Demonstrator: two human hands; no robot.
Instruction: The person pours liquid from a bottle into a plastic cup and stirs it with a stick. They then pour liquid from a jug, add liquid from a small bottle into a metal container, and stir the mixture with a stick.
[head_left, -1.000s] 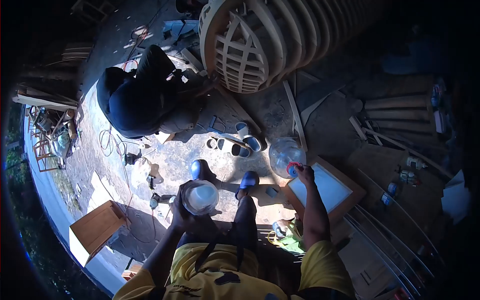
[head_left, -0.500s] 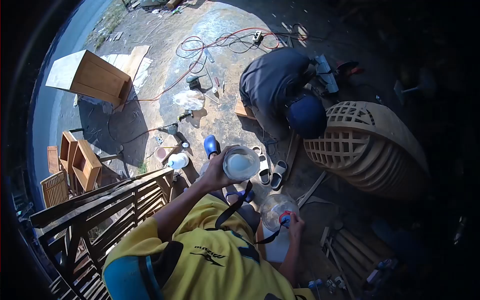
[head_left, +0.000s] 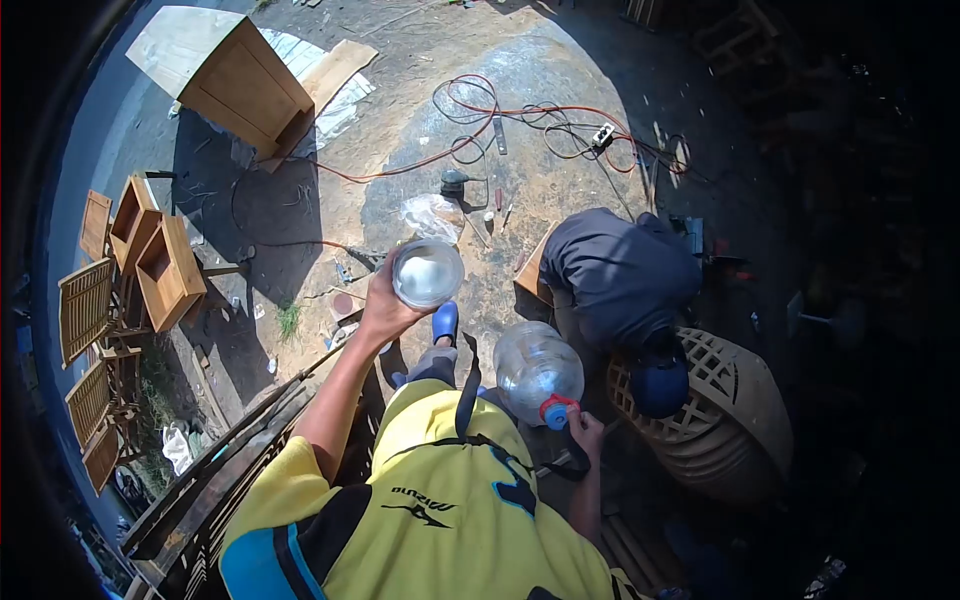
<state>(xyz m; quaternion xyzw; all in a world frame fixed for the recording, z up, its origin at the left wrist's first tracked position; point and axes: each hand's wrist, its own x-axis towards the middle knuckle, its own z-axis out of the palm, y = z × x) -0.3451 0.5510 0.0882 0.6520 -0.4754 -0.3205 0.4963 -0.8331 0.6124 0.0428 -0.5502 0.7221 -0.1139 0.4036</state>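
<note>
My left hand is wrapped round the side of a clear plastic tub, held out in front of me. Something whitish shows inside it, but I cannot make out what. At my right side, my right hand is closed on the red handle near the blue-capped neck of a large clear water bottle. The bottle hangs tilted, its neck toward me, and looks see-through. Below the tub, a blue clog shows on my foot.
A bent-over person works at right beside a ribbed wooden lattice piece. Wooden slatted furniture stands close at left. Red and black cables cross the ground ahead. A wooden cabinet and drawers lie farther left.
My view has shifted forward and left across the yard. The large bottle has swung up and forward with my right hand. The tub stays in my left hand.
</note>
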